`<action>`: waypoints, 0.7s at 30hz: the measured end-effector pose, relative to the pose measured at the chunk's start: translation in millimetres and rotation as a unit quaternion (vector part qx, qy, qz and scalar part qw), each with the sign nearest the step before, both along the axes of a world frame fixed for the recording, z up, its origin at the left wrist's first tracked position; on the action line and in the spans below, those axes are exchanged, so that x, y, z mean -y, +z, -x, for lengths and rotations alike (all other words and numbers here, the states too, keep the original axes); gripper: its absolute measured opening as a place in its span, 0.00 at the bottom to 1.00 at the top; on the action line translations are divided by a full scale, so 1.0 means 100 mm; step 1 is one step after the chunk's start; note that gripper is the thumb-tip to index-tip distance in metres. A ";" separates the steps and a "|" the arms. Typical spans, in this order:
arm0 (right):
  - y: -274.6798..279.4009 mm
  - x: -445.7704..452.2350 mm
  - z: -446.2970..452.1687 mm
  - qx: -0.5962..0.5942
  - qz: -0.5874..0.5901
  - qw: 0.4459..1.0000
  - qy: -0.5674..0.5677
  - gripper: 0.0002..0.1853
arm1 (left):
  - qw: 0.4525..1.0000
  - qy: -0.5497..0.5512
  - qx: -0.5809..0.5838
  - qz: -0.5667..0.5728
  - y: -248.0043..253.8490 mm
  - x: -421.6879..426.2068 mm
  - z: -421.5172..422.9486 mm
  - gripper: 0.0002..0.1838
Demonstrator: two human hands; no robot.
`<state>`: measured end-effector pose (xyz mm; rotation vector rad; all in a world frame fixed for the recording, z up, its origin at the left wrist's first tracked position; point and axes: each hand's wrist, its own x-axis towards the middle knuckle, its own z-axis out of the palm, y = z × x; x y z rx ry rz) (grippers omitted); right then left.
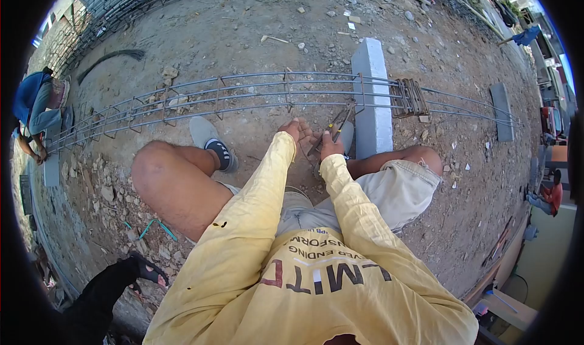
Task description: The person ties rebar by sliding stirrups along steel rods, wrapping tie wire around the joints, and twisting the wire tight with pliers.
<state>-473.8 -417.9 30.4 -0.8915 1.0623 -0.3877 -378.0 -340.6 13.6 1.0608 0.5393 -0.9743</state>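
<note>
My right hand [330,145] is closed around pincers [341,119] with yellow on the handles. Their jaws reach the lower bar of a long rebar cage [222,95], beside a stirrup. Left of it, my left hand [296,129] has its fingers slightly curled and apart; whether a thin wire lies in them is too small to tell. The cage runs across in front of me, resting on a pale concrete block [372,123]. Just right of that block, several stirrups [410,97] are bunched together on the bars.
A second block [502,111] lies beneath the bars' right end. At the far left, a person [38,108] crouches by the cage's other end. Another person's dark-clad leg [106,290] is at lower left. Rubble [106,193] and a bundle of dark wire [112,58] lie on the dirt.
</note>
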 end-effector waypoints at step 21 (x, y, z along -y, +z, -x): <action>0.50 0.53 -0.30 -0.036 0.407 0.812 0.416 0.22 | 0.967 0.209 0.013 0.147 0.36 0.23 -0.11 0.14</action>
